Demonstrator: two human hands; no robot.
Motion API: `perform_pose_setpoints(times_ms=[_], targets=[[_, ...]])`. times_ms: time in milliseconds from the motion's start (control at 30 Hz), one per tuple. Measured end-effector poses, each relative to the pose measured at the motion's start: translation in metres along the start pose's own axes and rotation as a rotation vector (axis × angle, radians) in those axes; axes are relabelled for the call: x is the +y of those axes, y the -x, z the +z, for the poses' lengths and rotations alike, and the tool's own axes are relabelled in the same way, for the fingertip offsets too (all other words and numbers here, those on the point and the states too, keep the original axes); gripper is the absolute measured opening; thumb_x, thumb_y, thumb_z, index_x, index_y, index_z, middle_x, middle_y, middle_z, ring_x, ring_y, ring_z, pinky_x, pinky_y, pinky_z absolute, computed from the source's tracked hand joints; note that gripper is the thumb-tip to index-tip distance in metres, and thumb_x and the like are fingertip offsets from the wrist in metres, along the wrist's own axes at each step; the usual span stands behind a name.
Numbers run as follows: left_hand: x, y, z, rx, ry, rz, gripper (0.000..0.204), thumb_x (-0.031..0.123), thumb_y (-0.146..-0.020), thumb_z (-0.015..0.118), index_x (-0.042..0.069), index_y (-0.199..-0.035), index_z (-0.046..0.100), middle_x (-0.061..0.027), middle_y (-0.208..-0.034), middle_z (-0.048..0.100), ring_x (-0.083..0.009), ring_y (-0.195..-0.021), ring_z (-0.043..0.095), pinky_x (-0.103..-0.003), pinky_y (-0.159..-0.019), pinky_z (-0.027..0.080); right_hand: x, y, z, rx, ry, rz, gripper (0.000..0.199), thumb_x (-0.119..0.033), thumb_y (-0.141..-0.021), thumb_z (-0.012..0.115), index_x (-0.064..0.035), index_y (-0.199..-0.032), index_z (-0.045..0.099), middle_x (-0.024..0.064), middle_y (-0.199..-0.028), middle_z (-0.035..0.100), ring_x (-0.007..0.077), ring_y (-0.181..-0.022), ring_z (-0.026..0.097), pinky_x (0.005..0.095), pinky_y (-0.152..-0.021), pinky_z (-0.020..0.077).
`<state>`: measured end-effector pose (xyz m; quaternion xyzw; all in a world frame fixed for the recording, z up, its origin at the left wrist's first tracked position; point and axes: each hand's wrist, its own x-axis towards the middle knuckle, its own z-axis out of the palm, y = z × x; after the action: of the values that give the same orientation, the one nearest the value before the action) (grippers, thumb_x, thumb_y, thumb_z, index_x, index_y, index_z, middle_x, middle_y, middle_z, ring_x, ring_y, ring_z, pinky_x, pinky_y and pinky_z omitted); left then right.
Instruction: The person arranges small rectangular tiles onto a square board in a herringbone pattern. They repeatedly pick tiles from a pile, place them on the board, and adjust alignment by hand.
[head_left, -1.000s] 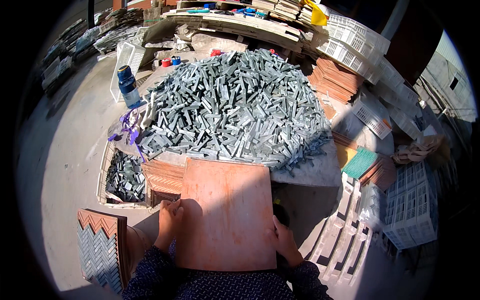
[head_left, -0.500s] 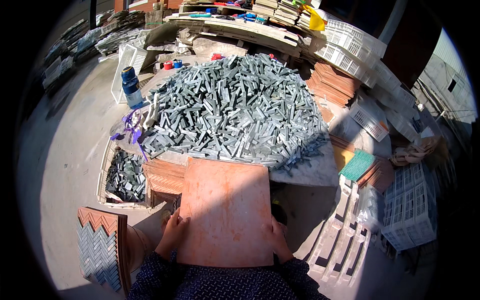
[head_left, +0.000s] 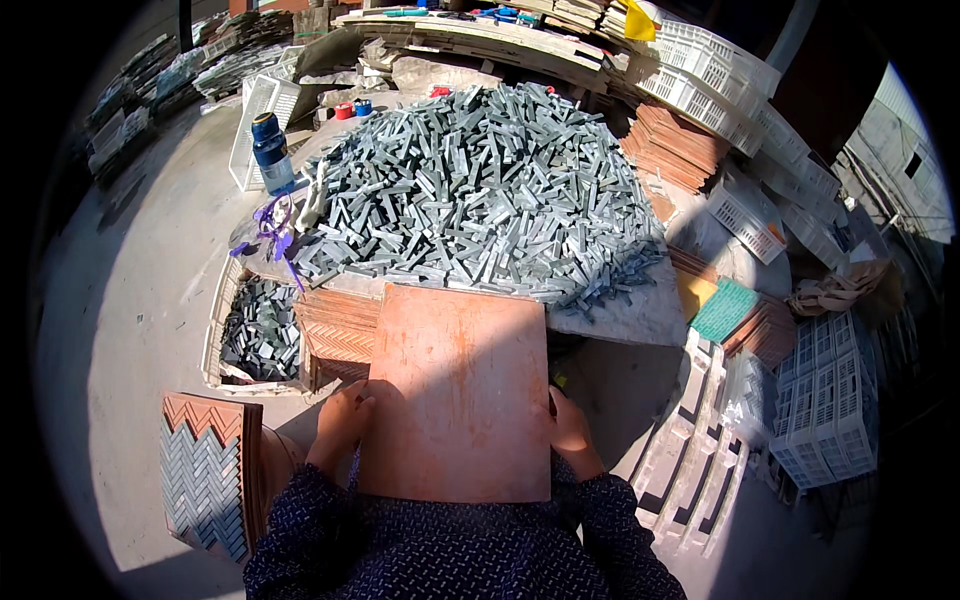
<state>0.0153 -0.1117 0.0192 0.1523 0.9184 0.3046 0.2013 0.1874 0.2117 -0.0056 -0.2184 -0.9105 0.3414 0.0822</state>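
A flat reddish-brown rectangular board [head_left: 458, 400] lies in front of my body, its lower edge against my patterned dark clothing. My left hand [head_left: 343, 420] is closed on its left edge, some fingers hidden. At the right edge, my right hand [head_left: 572, 430] grips with the thumb side showing and the other fingers hidden. Beyond the board's far edge rises a large heap of grey-green stone strips [head_left: 480, 190] on a pale table [head_left: 655, 315]. Left of the board sits a stack of reddish boards with zigzag grooves [head_left: 345, 325].
At lower left stands a stack of boards topped with grey herringbone strips [head_left: 205, 480]. A crate of stone pieces [head_left: 212, 345] sits behind it. A blue-capped bottle [head_left: 270, 155] stands beside the heap. A slatted pale pallet [head_left: 690, 440] and white-blue crates [head_left: 825, 400] lie to the right.
The whole view has shifted, so everything sits slightly higher in the picture. My hands stay at the board's two side edges; the right hand's thumb side shows more.
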Motion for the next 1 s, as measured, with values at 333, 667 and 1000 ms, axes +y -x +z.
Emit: perform_pose_setpoints(times_ms=[333, 667, 1000], targets=[[0.059, -0.169, 0.014, 0.341, -0.312, 0.625, 0.040, 0.020, -0.086, 0.052, 0.002, -0.121, 0.052, -0.0166, -0.125, 0.052, -0.0308, -0.120, 0.045, -0.038, -0.102, 0.035, -0.019, -0.177, 0.027, 0.158, 0.334, -0.578, 0.045, -0.017, -0.084, 0.054, 0.0044, -0.123, 0.049, 0.0214, -0.125, 0.051, 0.0344, -0.116, 0.048, 0.0428, -0.099, 0.0350], [0.034, -0.147, 0.023, 0.426, -0.217, 0.640, 0.043, 0.017, -0.080, 0.058, 0.000, -0.119, 0.053, -0.0193, -0.120, 0.054, -0.0370, -0.115, 0.047, -0.044, -0.101, 0.034, -0.028, -0.153, 0.046, 0.226, 0.196, -0.613, 0.045, -0.018, -0.075, 0.062, 0.0037, -0.115, 0.055, 0.0192, -0.115, 0.056, 0.0338, -0.111, 0.050, 0.0475, -0.101, 0.0316], [0.034, -0.140, 0.023, 0.396, -0.195, 0.626, 0.047, 0.019, -0.083, 0.055, 0.000, -0.125, 0.049, -0.0202, -0.126, 0.050, -0.0365, -0.121, 0.042, -0.044, -0.105, 0.029, -0.030, -0.154, 0.040, 0.223, 0.172, -0.594, 0.046, -0.020, -0.076, 0.061, 0.0039, -0.115, 0.054, 0.0192, -0.114, 0.055, 0.0360, -0.111, 0.047, 0.0460, -0.100, 0.0328]])
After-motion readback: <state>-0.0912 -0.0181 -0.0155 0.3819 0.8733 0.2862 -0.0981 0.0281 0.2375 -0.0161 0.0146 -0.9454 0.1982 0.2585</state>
